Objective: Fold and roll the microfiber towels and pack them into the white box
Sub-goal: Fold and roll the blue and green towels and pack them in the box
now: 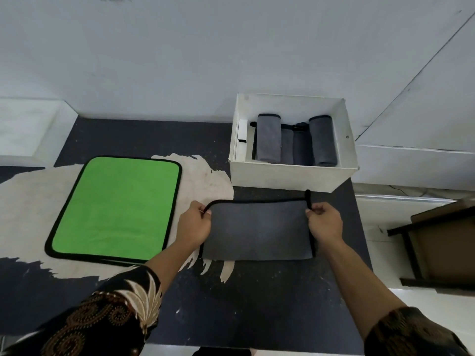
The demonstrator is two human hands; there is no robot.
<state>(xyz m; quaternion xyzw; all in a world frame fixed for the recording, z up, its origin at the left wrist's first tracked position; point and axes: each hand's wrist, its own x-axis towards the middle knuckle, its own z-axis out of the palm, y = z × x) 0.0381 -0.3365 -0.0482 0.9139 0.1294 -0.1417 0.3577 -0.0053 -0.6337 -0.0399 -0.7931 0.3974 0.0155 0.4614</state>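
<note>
A grey microfiber towel (258, 231) with black edging lies folded in half on the dark table, just in front of the white box (290, 176). My left hand (194, 223) pinches its far left corner. My right hand (325, 220) pinches the far right corner, where a black loop sticks up. Several rolled grey towels (295, 141) lie side by side inside the box. A green towel (115, 210) with black edging lies flat and unfolded to the left.
The table top (257, 304) is dark with a worn pale patch under the green towel. A white wall stands behind the box. A dark-framed brown stand (442, 247) is off the table's right edge.
</note>
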